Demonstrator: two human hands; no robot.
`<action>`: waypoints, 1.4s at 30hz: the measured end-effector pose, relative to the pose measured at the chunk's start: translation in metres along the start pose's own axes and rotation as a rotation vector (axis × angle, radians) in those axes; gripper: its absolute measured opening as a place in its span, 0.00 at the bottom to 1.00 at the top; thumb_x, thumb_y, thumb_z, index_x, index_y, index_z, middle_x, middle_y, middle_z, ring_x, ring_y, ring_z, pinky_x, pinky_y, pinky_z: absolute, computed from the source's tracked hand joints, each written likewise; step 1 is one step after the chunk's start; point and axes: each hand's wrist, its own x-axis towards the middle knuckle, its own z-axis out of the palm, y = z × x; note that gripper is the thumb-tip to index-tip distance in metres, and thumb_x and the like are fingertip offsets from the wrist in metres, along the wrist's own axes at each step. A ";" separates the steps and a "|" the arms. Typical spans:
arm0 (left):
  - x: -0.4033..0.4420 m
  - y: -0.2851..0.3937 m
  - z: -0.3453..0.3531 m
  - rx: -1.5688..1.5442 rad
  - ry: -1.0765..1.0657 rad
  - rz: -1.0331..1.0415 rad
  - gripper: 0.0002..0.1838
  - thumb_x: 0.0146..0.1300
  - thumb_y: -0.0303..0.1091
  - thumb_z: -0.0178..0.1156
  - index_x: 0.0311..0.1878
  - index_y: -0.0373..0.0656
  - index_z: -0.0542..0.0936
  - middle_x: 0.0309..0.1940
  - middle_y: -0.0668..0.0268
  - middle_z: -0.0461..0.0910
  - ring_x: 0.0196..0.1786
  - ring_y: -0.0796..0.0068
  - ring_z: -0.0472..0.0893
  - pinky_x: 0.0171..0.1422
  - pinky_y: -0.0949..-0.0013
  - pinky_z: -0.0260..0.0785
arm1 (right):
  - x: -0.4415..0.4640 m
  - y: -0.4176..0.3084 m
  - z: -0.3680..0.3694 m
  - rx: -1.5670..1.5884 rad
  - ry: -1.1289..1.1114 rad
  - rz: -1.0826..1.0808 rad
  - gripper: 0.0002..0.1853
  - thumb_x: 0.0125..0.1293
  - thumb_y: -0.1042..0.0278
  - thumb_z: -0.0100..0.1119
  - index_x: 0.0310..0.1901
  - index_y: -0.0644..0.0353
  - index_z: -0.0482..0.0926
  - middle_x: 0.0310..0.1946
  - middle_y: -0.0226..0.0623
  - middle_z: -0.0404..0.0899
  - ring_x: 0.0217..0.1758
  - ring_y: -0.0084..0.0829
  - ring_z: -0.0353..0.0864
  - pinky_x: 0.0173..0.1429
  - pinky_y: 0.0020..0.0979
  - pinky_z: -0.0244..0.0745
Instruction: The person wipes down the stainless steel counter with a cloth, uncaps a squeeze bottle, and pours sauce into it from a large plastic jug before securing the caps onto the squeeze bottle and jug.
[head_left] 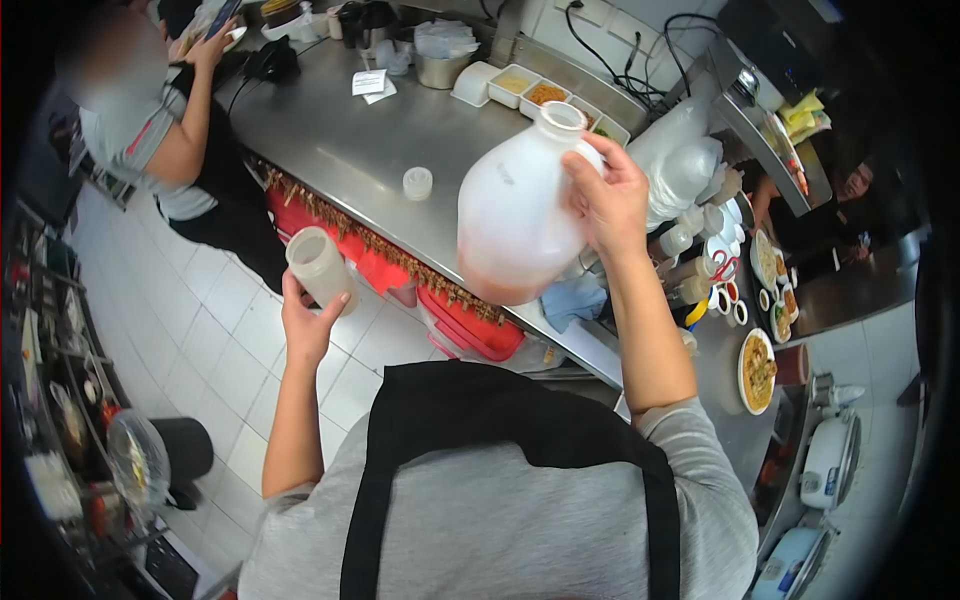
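My left hand [307, 328] is wrapped round a translucent plastic bottle [321, 270] with an open top, held beside the counter's front edge. In my right hand [615, 198] is a large white plastic jug [518, 205], gripped near its neck. Its mouth is uncovered, and some reddish-orange content shows through the lower part. The jug is raised in front of the counter, apart from the bottle. On the steel counter between them lies a small whitish cap [417, 182].
The steel counter [330, 130] carries paper slips [372, 84], a metal pot [442, 68] and white food containers [512, 84]. At right are red-handled scissors [724, 266] and a plate of food [757, 372]. Another person [165, 130] stands at left holding a phone [222, 18].
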 end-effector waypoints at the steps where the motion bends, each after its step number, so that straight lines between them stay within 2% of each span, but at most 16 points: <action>1: -0.004 0.002 -0.001 0.018 -0.007 0.014 0.38 0.46 0.32 0.71 0.61 0.40 0.65 0.49 0.61 0.77 0.51 0.68 0.77 0.54 0.66 0.69 | -0.007 -0.004 -0.001 0.049 -0.013 -0.001 0.17 0.59 0.69 0.69 0.48 0.64 0.78 0.24 0.25 0.77 0.16 0.12 0.65 0.19 0.18 0.58; 5: -0.025 0.010 -0.009 0.066 -0.023 0.037 0.40 0.44 0.34 0.73 0.61 0.41 0.65 0.50 0.61 0.77 0.52 0.68 0.76 0.55 0.66 0.68 | -0.024 -0.020 -0.017 0.147 0.027 -0.014 0.16 0.60 0.70 0.68 0.48 0.65 0.77 0.24 0.26 0.76 0.16 0.14 0.64 0.19 0.20 0.59; 9: -0.053 0.031 -0.014 0.085 -0.027 0.058 0.40 0.44 0.35 0.73 0.62 0.42 0.65 0.52 0.61 0.76 0.56 0.65 0.75 0.57 0.64 0.66 | -0.053 -0.043 -0.020 0.107 -0.076 -0.079 0.17 0.61 0.69 0.67 0.49 0.66 0.76 0.24 0.26 0.74 0.17 0.14 0.63 0.19 0.21 0.59; 12: -0.077 0.041 -0.017 0.078 -0.045 0.067 0.41 0.45 0.36 0.73 0.63 0.42 0.65 0.55 0.60 0.76 0.59 0.64 0.74 0.59 0.63 0.66 | -0.080 -0.054 -0.029 0.162 -0.052 -0.037 0.14 0.62 0.68 0.66 0.46 0.64 0.76 0.19 0.24 0.70 0.16 0.15 0.62 0.19 0.22 0.59; 14: -0.092 0.051 -0.022 0.106 -0.062 0.057 0.41 0.45 0.36 0.73 0.64 0.42 0.65 0.55 0.60 0.75 0.59 0.64 0.73 0.59 0.62 0.66 | -0.091 -0.060 -0.042 0.155 0.002 -0.024 0.12 0.64 0.68 0.64 0.45 0.63 0.76 0.16 0.23 0.65 0.16 0.15 0.61 0.19 0.22 0.58; 23: -0.138 0.062 -0.019 0.101 -0.131 0.062 0.42 0.45 0.36 0.74 0.64 0.43 0.64 0.54 0.58 0.76 0.59 0.63 0.74 0.62 0.60 0.66 | -0.160 -0.075 -0.082 0.114 0.048 -0.110 0.11 0.65 0.66 0.63 0.44 0.62 0.76 0.15 0.23 0.64 0.15 0.16 0.60 0.19 0.22 0.58; 26: -0.136 0.068 -0.012 0.060 -0.177 0.099 0.39 0.47 0.36 0.73 0.62 0.43 0.65 0.55 0.62 0.75 0.59 0.67 0.74 0.62 0.62 0.65 | -0.171 -0.086 -0.104 0.077 0.124 -0.094 0.10 0.66 0.66 0.62 0.44 0.62 0.76 0.15 0.24 0.64 0.16 0.16 0.60 0.19 0.22 0.58; 29: -0.130 0.087 0.000 0.097 -0.242 0.105 0.42 0.46 0.34 0.73 0.65 0.41 0.63 0.55 0.58 0.75 0.60 0.63 0.74 0.66 0.60 0.63 | -0.185 -0.096 -0.105 0.065 0.178 -0.097 0.10 0.66 0.66 0.62 0.43 0.61 0.76 0.15 0.24 0.64 0.16 0.16 0.60 0.19 0.21 0.57; 32: -0.118 0.082 0.029 -0.084 -0.330 0.177 0.42 0.46 0.34 0.73 0.64 0.39 0.63 0.56 0.57 0.74 0.60 0.64 0.74 0.66 0.61 0.64 | -0.200 -0.096 -0.101 0.119 0.146 -0.136 0.10 0.67 0.66 0.61 0.43 0.60 0.75 0.16 0.24 0.64 0.16 0.16 0.59 0.20 0.20 0.57; 35: -0.106 0.096 0.045 -0.097 -0.430 0.149 0.41 0.47 0.34 0.72 0.64 0.37 0.63 0.58 0.56 0.72 0.60 0.64 0.74 0.65 0.63 0.65 | -0.202 -0.098 -0.110 0.138 0.218 -0.140 0.09 0.67 0.66 0.61 0.43 0.60 0.75 0.17 0.24 0.65 0.16 0.16 0.60 0.20 0.20 0.58; 39: -0.077 0.093 0.053 -0.067 -0.494 0.175 0.41 0.47 0.35 0.72 0.64 0.39 0.64 0.56 0.55 0.75 0.59 0.62 0.75 0.64 0.62 0.67 | -0.200 -0.100 -0.106 -0.003 0.289 -0.163 0.11 0.66 0.64 0.62 0.43 0.61 0.75 0.16 0.24 0.65 0.17 0.16 0.61 0.19 0.21 0.57; 42: -0.051 0.078 0.066 -0.158 -0.539 0.167 0.41 0.47 0.35 0.72 0.64 0.41 0.64 0.55 0.54 0.75 0.60 0.61 0.75 0.64 0.60 0.67 | -0.207 -0.098 -0.083 -0.074 0.314 -0.176 0.12 0.65 0.64 0.63 0.44 0.62 0.75 0.16 0.23 0.65 0.16 0.15 0.61 0.19 0.21 0.58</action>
